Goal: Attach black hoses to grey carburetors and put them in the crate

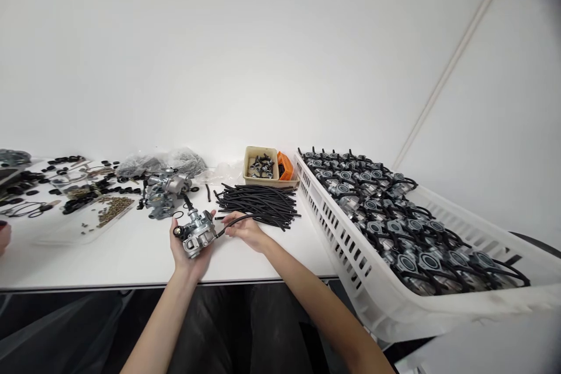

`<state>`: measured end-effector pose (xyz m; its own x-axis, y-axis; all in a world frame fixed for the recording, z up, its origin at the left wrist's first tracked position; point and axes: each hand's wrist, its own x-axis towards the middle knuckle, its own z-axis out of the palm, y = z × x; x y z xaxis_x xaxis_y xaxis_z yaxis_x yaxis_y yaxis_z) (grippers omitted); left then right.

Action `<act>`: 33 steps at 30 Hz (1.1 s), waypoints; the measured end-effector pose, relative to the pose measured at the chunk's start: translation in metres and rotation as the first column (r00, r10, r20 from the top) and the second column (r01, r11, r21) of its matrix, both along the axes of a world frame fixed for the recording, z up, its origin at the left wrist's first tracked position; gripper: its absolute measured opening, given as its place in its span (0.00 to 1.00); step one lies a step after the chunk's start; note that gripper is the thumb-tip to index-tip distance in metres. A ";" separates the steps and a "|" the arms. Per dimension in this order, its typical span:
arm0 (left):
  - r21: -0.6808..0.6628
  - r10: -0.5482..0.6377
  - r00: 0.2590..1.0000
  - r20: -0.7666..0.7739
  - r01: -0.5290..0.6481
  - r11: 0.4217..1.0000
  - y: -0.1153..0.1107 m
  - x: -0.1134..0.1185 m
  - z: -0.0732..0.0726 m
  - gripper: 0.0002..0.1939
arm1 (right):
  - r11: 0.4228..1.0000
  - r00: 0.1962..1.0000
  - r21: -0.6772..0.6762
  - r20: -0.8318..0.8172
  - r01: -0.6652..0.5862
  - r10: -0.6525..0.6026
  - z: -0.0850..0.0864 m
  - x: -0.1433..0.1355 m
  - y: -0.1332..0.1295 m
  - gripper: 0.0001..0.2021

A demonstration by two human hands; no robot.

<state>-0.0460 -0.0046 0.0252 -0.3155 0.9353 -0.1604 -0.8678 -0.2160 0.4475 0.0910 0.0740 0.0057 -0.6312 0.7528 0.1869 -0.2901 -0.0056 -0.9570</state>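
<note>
My left hand (186,257) cradles a small metal carburetor (198,234) just above the white table (131,257), near its front edge. My right hand (245,231) pinches one black rubber hose (236,221) whose end meets the carburetor's right side. Just beyond my right hand lies a loose pile of black hoses (260,203). A cluster of bare carburetors (165,190) sits on the table behind my left hand.
A long white slotted crate (350,245) full of carburetors with hoses fitted runs along the right. A beige box of clips (262,166) and an orange piece (284,166) stand at the back. Small black parts, brass bits and bags cover the left. Another person's hand (3,236) shows at far left.
</note>
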 end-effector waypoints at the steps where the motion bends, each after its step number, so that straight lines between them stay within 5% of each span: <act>1: 0.005 -0.010 1.000 -0.012 0.010 1.000 0.000 0.000 0.001 0.28 | 1.000 0.999 -0.008 -0.034 -0.015 0.015 0.000 0.000 0.000 0.26; 7: -0.043 -0.110 0.990 -0.090 0.107 0.993 -0.001 0.005 0.005 0.33 | 0.971 0.969 -0.034 -0.074 -0.237 0.234 0.002 0.003 0.001 0.44; 12: -0.086 -0.154 0.976 -0.152 0.142 0.986 0.002 0.006 0.001 0.33 | 0.965 0.964 0.008 -0.051 -0.261 0.261 0.007 0.006 -0.003 0.42; 26: -0.197 -0.127 0.972 -0.197 0.088 0.976 0.008 0.004 -0.009 0.34 | 0.995 0.992 -0.094 -0.126 0.016 -0.028 0.002 0.004 -0.001 0.32; 33: -0.116 -0.139 0.945 -0.295 0.109 0.987 0.004 0.010 0.000 0.21 | 0.997 0.993 -0.075 -0.118 -0.034 0.025 0.008 0.005 -0.004 0.33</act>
<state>-0.0364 -0.0002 0.0253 -0.2458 0.9548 -0.1674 -0.7062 -0.0580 0.7057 0.0963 0.0696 0.0136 -0.6305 0.7490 0.2035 -0.3987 -0.0876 -0.9129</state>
